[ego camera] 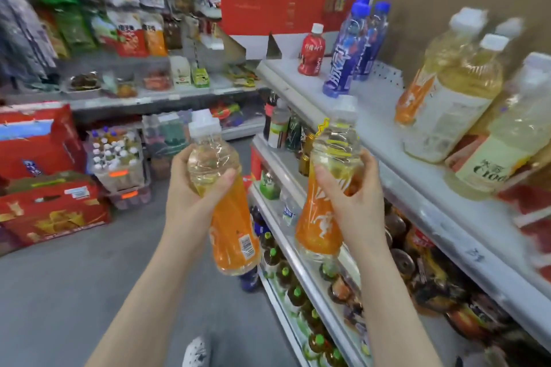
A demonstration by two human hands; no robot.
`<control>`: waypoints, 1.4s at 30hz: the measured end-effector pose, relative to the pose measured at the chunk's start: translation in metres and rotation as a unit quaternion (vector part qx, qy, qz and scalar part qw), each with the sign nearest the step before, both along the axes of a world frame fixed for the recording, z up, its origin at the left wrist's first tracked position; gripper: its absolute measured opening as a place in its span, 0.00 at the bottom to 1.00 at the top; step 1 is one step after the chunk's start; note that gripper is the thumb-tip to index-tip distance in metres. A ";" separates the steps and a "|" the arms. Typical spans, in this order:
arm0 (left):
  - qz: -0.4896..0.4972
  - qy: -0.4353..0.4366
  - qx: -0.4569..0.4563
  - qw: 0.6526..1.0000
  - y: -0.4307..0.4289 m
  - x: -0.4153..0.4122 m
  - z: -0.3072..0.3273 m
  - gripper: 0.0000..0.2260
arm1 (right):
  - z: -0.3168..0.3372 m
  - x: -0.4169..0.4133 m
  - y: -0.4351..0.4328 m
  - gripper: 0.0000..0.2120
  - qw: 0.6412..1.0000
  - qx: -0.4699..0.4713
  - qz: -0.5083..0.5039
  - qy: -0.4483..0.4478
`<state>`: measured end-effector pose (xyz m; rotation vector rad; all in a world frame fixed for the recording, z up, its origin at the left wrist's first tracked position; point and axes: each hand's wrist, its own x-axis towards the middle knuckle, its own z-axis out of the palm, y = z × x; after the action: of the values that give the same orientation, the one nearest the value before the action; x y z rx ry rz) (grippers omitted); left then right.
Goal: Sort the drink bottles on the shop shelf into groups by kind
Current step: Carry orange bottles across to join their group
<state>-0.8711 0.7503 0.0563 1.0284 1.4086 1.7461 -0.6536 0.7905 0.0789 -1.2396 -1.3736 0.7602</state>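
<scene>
Left hand grips orange bottle; right hand grips second orange bottle. Both unshelved. Matching group at 2 o'clock. Sorting looks partway done.

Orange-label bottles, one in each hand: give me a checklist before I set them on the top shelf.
1. Left hand grips its orange-label bottle: ok.
2. Right hand grips the second orange-label bottle: ok.
3. Both white caps on: ok.
4. Matching orange-label group stands on the top shelf: ok.
5. Bare shelf between that group and the blue bottles: ok.
6. Caps tight: cannot tell.
</scene>
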 end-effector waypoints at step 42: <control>-0.494 -0.036 0.173 0.851 0.397 0.044 0.102 0.32 | 0.099 -0.061 0.246 0.32 0.971 0.031 -0.161 -0.173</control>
<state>-0.8266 1.1471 0.1581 1.4938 0.3223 1.2075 -0.7148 1.0366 0.1777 -1.5489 -1.4088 0.2810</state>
